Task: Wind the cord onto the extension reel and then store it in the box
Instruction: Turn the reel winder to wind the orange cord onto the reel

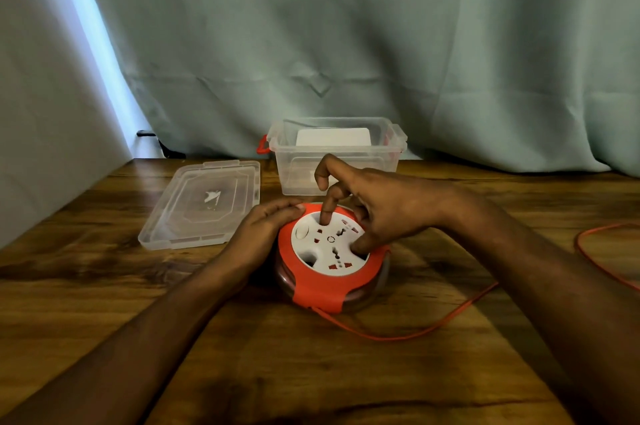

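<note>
- Wooden table (104,286), curtain backdrop.
- Extension reel (332,258), frame centre: left hand (263,230) steadies its rim, fingers straight; right hand (374,213) fingers hooked into winding recesses.
- Cord (415,332) trails right, unwound.
- Box (337,156) behind, open to receive it.

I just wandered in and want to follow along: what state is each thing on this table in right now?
Extension reel: flat on the table, sockets up.
Cord: partly unwound, trailing off to the right.
Box: open, a white item inside.
Lid: off, lying left of the box.
Left hand: resting on the reel's rim.
Right hand: fingertips in the winding holes.
</note>
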`<state>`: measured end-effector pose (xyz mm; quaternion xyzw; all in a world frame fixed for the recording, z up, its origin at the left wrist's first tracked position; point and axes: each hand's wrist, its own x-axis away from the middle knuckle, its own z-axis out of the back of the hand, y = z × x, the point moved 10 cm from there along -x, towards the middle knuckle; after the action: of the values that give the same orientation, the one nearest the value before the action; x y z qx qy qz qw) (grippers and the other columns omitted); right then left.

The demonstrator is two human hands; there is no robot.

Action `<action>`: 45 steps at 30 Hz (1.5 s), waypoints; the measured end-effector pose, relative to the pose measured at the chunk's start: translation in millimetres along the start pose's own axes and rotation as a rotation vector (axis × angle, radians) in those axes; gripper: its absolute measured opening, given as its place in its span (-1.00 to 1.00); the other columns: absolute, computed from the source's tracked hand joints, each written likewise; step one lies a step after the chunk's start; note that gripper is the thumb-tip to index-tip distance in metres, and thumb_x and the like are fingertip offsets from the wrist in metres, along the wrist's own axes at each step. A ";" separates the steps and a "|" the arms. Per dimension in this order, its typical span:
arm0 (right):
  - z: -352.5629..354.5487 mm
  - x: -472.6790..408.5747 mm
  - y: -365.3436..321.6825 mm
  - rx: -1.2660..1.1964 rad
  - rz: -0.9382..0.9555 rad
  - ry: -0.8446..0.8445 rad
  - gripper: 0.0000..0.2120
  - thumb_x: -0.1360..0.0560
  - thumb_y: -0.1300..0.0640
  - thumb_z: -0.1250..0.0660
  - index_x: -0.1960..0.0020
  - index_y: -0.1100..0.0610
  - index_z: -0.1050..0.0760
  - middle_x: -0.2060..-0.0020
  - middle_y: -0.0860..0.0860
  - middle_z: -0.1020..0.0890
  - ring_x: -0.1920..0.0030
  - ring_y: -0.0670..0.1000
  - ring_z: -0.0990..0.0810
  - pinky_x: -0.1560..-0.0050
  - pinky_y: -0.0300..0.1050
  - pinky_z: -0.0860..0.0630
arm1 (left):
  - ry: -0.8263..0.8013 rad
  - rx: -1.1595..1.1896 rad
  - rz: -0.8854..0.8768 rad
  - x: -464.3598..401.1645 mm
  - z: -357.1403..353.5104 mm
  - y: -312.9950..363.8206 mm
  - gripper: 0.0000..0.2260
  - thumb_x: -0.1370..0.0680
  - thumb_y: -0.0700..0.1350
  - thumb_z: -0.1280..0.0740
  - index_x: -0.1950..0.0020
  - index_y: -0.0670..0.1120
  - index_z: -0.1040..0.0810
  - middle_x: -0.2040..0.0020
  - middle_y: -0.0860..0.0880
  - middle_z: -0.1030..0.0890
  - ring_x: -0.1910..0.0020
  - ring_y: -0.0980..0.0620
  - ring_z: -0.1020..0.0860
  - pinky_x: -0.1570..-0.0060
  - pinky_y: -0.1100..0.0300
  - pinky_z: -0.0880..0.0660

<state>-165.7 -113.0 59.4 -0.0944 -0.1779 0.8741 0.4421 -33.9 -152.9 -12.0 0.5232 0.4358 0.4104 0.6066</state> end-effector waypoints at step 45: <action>18.2 3.0 -20.2 0.354 0.011 0.097 -0.52 -0.40 0.02 -0.57 -0.24 -0.21 -0.49 -0.01 -0.28 -0.62 0.18 -0.33 -0.49 0.36 -0.39 -0.33 | 0.021 -0.079 -0.026 -2.8 0.0 1.5 -0.81 -0.70 -0.12 -0.24 -0.10 0.06 -0.65 0.05 0.03 -0.76 0.09 0.07 -0.74 0.21 0.29 -0.62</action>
<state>-158.4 -103.7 84.1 -0.0581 0.0006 0.8885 0.4552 -34.8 -155.4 -10.2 0.4889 0.4321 0.4248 0.6275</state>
